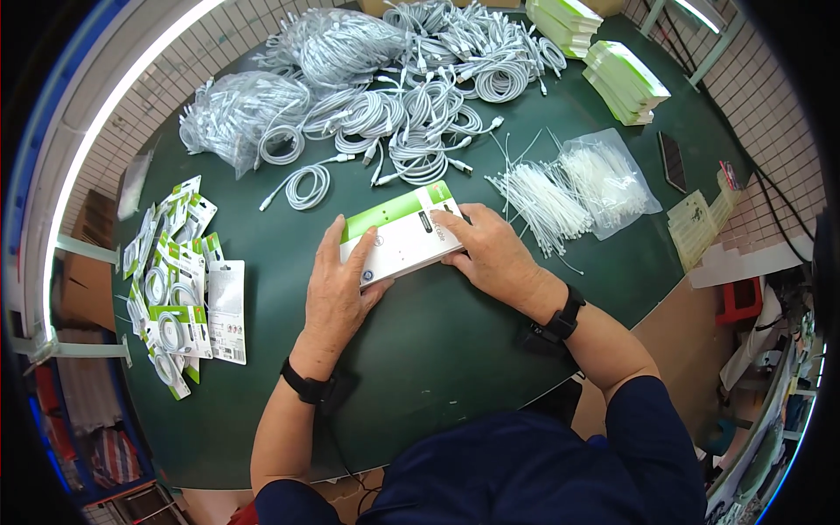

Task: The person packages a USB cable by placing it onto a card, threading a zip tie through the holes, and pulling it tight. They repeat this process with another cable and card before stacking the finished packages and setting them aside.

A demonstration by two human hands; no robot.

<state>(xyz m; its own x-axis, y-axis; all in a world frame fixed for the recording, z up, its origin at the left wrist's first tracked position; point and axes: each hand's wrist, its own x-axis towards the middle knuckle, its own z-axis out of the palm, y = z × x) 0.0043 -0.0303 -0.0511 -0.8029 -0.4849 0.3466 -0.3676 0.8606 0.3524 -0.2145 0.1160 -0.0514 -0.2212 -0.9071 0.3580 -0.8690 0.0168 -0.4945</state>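
Note:
Between my two hands is a stack of white-and-green packaging cards (407, 238), tilted over the middle of the table. My left hand (335, 284) grips its left end, thumb lying on the top card. At the right end, my right hand (494, 249) holds the stack with fingers underneath and thumb on top. A single coiled grey-white cable (309, 187) lies just beyond my left hand. To the right of my right hand is a spread of loose white cable ties (541, 203).
Heaped coiled cables (437, 109) and bagged cables (337, 48) cover the far side of the green table (420, 385). Carded cables (171, 297) pile up at left. More card stacks (623, 83) stand far right, near a bag of cable ties (608, 179) and a dark phone (673, 162).

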